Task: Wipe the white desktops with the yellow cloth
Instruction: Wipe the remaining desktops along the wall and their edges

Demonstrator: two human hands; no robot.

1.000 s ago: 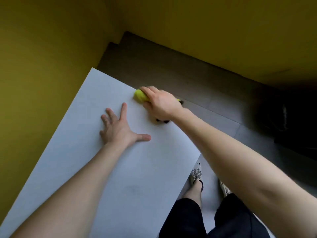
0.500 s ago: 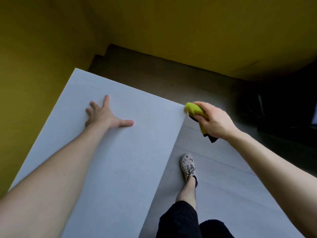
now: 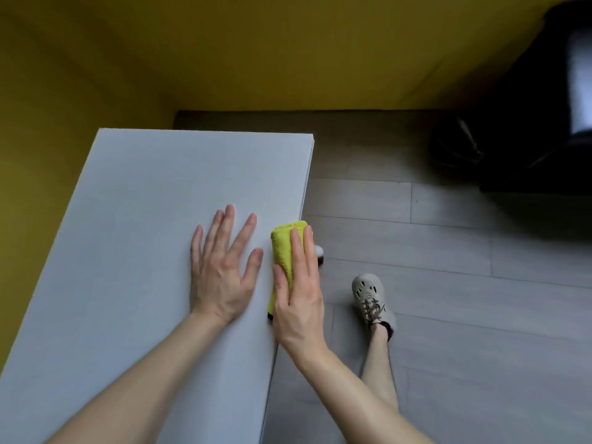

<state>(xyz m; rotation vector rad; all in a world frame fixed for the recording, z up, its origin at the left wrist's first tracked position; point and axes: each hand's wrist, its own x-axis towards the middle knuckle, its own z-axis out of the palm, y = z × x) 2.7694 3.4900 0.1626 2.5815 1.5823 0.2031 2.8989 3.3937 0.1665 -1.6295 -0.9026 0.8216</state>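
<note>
- A mustard-yellow wall fills the top and left of the view.
- Grey plank floor spreads across the right side, with a dark, blurred piece of furniture in the far right corner.
- The white worktop runs from the near left towards the wall, with its long right edge beside the floor.
- The left hand lies palm down on the worktop, fingers straight and spread, holding nothing.
- The right hand lies flat at the worktop's right edge, just beside the left hand, pressing on the cloth with straight, unclenched fingers.
- The yellow cloth, folded into a thick pad, sits on the worktop's right edge. It lies under the right fingers, with its far end showing past the fingertips and the thumb along its left side.
- A pale laced shoe stands on the floor to the right of the hands.
</note>
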